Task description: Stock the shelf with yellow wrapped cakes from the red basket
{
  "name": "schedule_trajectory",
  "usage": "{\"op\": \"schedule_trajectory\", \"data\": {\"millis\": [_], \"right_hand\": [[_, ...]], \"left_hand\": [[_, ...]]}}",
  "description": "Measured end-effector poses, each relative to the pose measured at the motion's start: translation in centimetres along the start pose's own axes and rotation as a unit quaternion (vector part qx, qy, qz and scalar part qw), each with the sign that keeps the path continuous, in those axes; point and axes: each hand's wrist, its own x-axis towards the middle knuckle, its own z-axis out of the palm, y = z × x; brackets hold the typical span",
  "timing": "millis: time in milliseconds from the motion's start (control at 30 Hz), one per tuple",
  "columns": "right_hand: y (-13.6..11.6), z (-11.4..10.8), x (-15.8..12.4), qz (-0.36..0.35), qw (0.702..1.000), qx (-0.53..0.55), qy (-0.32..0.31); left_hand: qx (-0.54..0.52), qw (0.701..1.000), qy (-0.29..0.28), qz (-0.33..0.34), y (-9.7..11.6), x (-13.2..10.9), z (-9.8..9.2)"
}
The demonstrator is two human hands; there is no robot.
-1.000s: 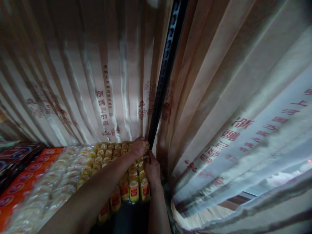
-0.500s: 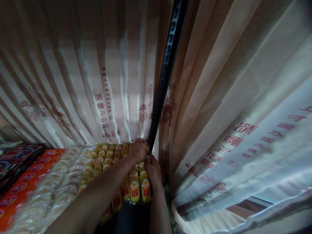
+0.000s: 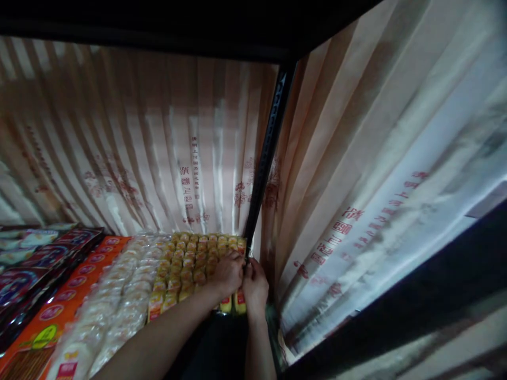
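Two pale pleated curtains with red print hung around the work: a back curtain beyond both grips and a side curtain to their right. High above the grips ran a black beam, and under it a dark post with holes stood at a slant, its foot just beyond the fingertips. Packaged goods lay in columns left of the grips: farthest off, dark bags; then orange packets; then white packs; and nearest, yellow packs, partly hidden by the left grip. The right grip was just beside it. Fingers on both were bent together at what looked like a thin strand; whether either clasped it could not be told.
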Motion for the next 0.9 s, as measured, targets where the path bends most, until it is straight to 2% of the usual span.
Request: {"op": "schedule_trajectory", "data": {"millis": [167, 333, 567, 900], "right_hand": [[-0.5, -1.3, -3.1, -0.009, 1.000, 0.007, 0.002], [-1.3, -2.4, -7.3, -0.037, 0.999, -0.002, -0.030], [-1.3, -2.0, -12.9, -0.051, 0.995, -0.018, -0.079], [-1.8, -1.3, -20.8, -0.104, 0.966, -0.053, -0.233]], "left_hand": [[-0.024, 0.999, -0.031, -0.023, 2.3, -3.9, -1.1], [-0.086, 0.995, -0.025, -0.053, 3.3, -8.3, -1.8], [-0.099, 0.988, -0.042, -0.106, 3.0, -14.7, -2.4], [-0.115, 0.972, 0.000, -0.206, 1.5, -24.3, -1.3]]}}
